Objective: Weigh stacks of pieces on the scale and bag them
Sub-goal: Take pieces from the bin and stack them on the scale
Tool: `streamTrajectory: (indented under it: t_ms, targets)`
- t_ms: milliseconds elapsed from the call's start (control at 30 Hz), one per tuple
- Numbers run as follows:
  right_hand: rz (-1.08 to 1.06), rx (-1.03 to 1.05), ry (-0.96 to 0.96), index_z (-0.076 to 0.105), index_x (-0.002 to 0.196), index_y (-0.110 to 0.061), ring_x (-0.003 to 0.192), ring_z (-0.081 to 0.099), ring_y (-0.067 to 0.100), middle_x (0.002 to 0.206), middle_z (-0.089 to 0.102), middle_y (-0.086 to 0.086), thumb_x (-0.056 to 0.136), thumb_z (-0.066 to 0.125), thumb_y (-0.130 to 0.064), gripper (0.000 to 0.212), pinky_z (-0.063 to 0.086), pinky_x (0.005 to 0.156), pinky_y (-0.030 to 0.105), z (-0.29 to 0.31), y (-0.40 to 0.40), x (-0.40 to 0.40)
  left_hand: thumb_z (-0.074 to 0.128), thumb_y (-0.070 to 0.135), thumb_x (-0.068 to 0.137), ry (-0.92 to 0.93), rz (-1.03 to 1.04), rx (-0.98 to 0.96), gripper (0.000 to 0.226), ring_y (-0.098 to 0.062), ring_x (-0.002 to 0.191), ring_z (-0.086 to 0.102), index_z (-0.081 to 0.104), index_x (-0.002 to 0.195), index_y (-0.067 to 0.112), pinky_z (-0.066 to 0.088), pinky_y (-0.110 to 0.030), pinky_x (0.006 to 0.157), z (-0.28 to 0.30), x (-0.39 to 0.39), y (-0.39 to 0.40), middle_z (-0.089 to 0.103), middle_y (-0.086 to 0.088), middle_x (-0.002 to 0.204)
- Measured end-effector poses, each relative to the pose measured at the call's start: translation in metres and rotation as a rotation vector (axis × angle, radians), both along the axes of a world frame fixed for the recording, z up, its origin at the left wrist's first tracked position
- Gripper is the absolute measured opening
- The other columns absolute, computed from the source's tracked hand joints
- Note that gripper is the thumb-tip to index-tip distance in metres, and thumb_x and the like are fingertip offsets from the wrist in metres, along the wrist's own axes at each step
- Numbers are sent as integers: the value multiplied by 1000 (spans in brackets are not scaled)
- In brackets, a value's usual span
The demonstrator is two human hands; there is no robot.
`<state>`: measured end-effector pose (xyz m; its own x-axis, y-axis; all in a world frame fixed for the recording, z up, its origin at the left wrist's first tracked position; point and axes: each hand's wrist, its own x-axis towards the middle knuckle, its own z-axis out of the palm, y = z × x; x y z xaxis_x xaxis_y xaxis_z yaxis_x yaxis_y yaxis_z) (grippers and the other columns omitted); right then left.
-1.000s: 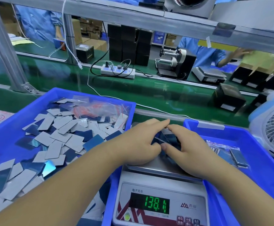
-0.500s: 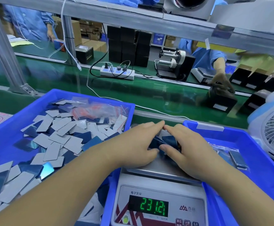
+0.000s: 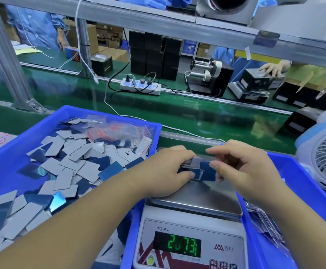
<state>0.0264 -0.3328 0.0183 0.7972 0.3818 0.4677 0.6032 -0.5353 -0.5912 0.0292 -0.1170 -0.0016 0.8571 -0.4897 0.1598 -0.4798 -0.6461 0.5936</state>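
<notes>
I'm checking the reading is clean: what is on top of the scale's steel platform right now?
A small stack of pieces, gripped by the left hand and right hand above the platform. The left hand hides whether it touches the platform.

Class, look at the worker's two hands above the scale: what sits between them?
In the head view, a small stack of pieces, grey and blue, sits between the left hand and right hand, over the scale pan.

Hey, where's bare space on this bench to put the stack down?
Bare steel shows on the scale pan between both hands and the display. The left bin's near-left floor is bare blue. The rest of that bin is crowded with loose pieces; bagged stacks line the right bin.
</notes>
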Motion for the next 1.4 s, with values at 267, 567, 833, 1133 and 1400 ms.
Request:
streamTrajectory:
  t_ms: [267,567,833,1133,1400]
  targets:
    - [16,164,110,73,86,-23,60,71,22,77,62,1,88,63,9,33,58,64,34,1,-7,4,56,31,98,48,40,-18,10,4,86,48,51,94,39,34,-19,71,2,3,7,47,16,90]
    - [-36,256,277,64,76,-26,55,68,22,61,66,5,79,65,-4,22,59,58,37,-3,5,-2,48,22,99,114,45,46,26,-17,108,48,55,123,28,40,-37,95,4,0,2,50,5,107]
    - [-147,-210,130,57,63,-28,55,51,1,61,60,-19,75,80,-18,27,39,55,10,-12,10,2,50,25,92,110,5,65,48,-12,107,38,46,138,36,33,-32,94,7,-4,2,40,18,95]
    - [-64,-37,125,58,91,-38,57,47,7,81,56,-15,82,75,-16,29,40,56,15,-6,11,2,52,33,97,-40,40,170,28,-17,107,42,55,124,28,36,-40,101,4,-2,-6,45,7,103]
    - [-104,-94,-111,70,86,-34,80,61,9,80,65,-13,86,71,-2,32,44,70,14,-7,14,7,52,35,99,-45,60,144,32,-18,110,44,56,130,29,37,-38,100,2,1,-6,47,7,103]
